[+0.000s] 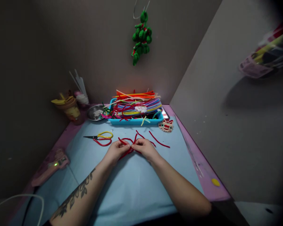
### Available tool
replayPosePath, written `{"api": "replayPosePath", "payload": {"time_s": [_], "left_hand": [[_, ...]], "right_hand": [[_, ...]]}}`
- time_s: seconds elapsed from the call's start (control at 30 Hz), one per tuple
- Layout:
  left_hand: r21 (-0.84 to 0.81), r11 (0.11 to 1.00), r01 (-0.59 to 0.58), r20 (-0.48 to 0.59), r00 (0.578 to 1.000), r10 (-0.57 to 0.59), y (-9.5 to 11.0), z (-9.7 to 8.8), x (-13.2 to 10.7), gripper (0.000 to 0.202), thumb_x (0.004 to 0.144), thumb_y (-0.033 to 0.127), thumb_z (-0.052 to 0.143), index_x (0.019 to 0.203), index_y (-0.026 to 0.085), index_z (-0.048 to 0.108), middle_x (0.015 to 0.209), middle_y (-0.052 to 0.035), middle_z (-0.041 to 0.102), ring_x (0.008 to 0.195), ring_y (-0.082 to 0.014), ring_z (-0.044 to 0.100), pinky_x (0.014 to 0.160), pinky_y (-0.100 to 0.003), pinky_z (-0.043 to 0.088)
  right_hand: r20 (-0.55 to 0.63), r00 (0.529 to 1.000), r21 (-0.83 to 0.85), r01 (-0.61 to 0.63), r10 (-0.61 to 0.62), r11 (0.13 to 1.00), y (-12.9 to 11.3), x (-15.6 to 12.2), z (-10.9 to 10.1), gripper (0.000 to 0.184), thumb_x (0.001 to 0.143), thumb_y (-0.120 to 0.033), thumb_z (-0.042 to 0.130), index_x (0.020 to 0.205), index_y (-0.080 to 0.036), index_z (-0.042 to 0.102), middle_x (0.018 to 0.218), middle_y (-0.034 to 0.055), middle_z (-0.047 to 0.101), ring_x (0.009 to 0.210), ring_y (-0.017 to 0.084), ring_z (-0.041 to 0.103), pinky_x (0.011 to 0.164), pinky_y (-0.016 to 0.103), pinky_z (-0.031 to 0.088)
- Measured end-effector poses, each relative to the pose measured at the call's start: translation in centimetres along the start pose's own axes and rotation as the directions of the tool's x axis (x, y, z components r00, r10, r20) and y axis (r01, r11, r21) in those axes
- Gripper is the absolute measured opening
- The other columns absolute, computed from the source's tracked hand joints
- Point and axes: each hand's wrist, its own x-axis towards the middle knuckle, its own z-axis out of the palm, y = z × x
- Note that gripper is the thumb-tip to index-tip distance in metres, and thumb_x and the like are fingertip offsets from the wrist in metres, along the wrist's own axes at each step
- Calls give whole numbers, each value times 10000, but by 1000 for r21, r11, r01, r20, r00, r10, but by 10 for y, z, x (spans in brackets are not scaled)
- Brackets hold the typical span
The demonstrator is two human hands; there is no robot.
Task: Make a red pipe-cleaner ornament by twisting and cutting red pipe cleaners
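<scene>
Both hands meet near the middle of the table, pinching red pipe cleaners (127, 139) that are bent into loops and crossed between the fingertips. My left hand (116, 150) is closed on the left side of the piece, and my right hand (145, 147) grips it just to the right, thumbs nearly touching. Parts of the bent piece are hidden behind the fingers. Two loose red pipe cleaners lie beyond my right hand, the farther-right one (159, 140) stretched out by itself. Scissors (101, 138) with one yellow and one red handle rest left of my left hand.
A blue basket (136, 121) heaped with colourful pipe cleaners stands at the back. Beside it are a metal bowl (94, 113) and a small beaded face piece (166, 125). A pink glue gun (53, 168) with a lit green light lies at left, its cord trailing. Walls enclose the table.
</scene>
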Motion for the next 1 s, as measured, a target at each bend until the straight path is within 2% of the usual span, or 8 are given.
{"api": "replayPosePath", "payload": {"time_s": [0.17,0.33,0.5,0.67,0.83,1.0], "left_hand": [[-27,1000,16,-50,999,-17,-3,0,2,391,512,387,860,707,143,626,540,-7,660,486,-117,567,507,-229,411],[-64,997,50,0,999,-50,-1,0,2,381,527,392,858,695,132,635,555,-28,676,491,-123,577,519,-235,423],[-102,994,40,35,999,-36,-3,-3,4,362,539,346,864,731,134,642,612,-35,698,563,-142,615,576,-244,441],[49,999,-14,123,992,8,-4,-4,5,361,603,354,827,840,111,705,683,-67,717,562,-131,590,524,-224,380],[136,987,-87,77,994,77,-6,-2,8,314,571,365,826,722,112,719,636,-60,707,551,-146,589,560,-249,420],[210,970,-122,66,992,111,-9,-2,10,303,604,387,793,714,112,729,648,-73,719,554,-163,602,563,-261,439]], "right_hand": [[-30,999,0,10,-10,1000,0,0,3,242,632,-341,721,555,-173,564,492,-55,499,488,82,392,490,220,277],[-1,999,61,-47,47,997,-1,0,6,247,657,-365,695,595,-185,537,489,-30,581,455,100,467,472,217,311],[-23,999,49,-31,32,998,-2,-1,5,235,665,-356,691,596,-181,550,498,-23,591,461,100,496,472,212,323],[-47,999,-15,6,-7,1000,-2,-1,4,218,689,-342,668,590,-187,551,502,-33,572,487,106,502,491,217,349],[-65,994,-124,77,-85,989,-1,0,4,183,698,-312,644,597,-191,551,523,-32,565,513,114,489,504,226,353],[-74,992,-75,93,-99,993,3,2,6,173,696,-302,623,608,-206,508,505,-47,528,495,116,487,496,231,350]]}}
